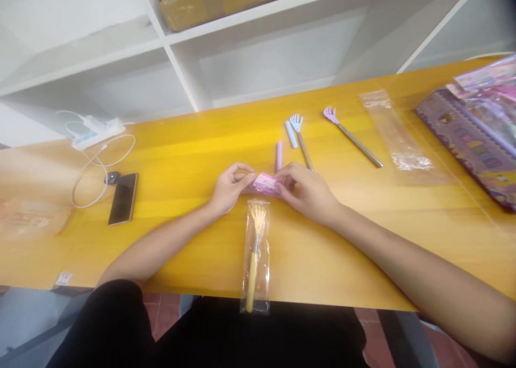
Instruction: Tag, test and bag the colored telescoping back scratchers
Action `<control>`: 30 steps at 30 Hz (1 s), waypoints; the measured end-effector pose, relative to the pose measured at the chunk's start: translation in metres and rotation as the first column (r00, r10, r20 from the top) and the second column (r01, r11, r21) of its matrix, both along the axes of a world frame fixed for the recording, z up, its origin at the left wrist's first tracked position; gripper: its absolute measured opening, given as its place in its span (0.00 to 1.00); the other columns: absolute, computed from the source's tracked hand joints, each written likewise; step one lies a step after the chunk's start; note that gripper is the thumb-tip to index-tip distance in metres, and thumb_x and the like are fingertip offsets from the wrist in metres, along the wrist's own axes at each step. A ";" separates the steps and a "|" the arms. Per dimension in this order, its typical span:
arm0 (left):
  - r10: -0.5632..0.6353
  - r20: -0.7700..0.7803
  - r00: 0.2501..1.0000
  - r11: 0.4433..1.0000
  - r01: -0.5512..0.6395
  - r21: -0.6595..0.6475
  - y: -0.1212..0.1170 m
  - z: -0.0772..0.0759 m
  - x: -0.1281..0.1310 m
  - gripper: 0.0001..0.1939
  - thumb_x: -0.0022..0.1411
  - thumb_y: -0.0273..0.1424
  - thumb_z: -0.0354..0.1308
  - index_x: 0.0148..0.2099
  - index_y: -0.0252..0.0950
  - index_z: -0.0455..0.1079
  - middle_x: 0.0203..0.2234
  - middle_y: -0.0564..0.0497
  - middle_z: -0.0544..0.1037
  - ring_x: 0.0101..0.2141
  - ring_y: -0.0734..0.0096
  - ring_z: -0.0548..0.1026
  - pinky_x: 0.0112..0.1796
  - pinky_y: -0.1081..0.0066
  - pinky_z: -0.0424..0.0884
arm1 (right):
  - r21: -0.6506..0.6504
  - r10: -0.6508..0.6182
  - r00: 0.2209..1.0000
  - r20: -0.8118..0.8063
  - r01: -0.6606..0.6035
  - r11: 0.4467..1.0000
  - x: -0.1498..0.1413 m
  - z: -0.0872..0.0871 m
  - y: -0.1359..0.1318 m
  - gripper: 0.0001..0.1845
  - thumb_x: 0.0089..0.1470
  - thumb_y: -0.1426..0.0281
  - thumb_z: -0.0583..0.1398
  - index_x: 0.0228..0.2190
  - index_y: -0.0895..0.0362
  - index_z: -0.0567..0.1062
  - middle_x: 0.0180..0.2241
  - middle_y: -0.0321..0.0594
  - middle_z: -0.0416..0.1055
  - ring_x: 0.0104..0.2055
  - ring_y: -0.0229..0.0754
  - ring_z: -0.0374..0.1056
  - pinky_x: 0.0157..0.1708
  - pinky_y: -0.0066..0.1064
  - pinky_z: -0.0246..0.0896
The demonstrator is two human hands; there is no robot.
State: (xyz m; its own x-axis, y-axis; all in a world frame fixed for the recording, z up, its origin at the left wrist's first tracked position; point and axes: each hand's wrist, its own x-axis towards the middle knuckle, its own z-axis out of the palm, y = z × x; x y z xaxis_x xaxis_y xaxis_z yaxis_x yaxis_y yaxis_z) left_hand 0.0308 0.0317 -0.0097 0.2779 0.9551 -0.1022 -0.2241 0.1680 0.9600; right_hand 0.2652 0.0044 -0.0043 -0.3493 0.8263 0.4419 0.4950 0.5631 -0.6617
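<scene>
Between my hands is a small pink printed card (pixel 266 183). My left hand (pixel 233 186) is closed on its left end, thumb against fingers, while my right hand (pixel 303 190) pinches the right end. Just below lies a yellow back scratcher (pixel 253 274) inside a clear plastic sleeve (pixel 264 249) that reaches the table's front edge. Beyond my right hand are a light blue back scratcher (pixel 301 136), its lower end partly hidden by the hand, a blue handle tube (pixel 291 134) and a lilac handle tube (pixel 279 155). Farther right rests a purple-headed back scratcher (pixel 355 139) with a bare metal rod.
A clear plastic sleeve (pixel 397 128) lies at the right, beside a purple printed box (pixel 463 142) with packets on top. At left are a phone (pixel 123 198), a white cable and a power strip (pixel 99 133). White shelving (pixel 258 72) stands behind the table.
</scene>
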 end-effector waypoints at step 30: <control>-0.079 0.019 0.997 0.996 0.078 0.043 0.000 -0.008 -0.004 0.22 0.63 0.44 0.72 0.46 0.38 0.68 0.37 0.45 0.87 0.41 0.57 0.87 0.46 0.58 0.81 | 0.043 0.111 0.974 0.199 -0.122 0.992 0.001 -0.002 -0.005 0.14 0.70 0.67 0.55 0.52 0.50 0.78 0.45 0.45 0.76 0.40 0.45 0.74 0.39 0.37 0.70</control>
State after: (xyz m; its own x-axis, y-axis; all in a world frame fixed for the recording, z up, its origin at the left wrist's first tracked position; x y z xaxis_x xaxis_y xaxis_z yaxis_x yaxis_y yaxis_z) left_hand 0.0273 0.0317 -0.0180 0.3538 0.9336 -0.0561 -0.2313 0.1454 0.9619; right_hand 0.2664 -0.0008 -0.0063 -0.5257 0.7513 0.3989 0.5412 0.6572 -0.5246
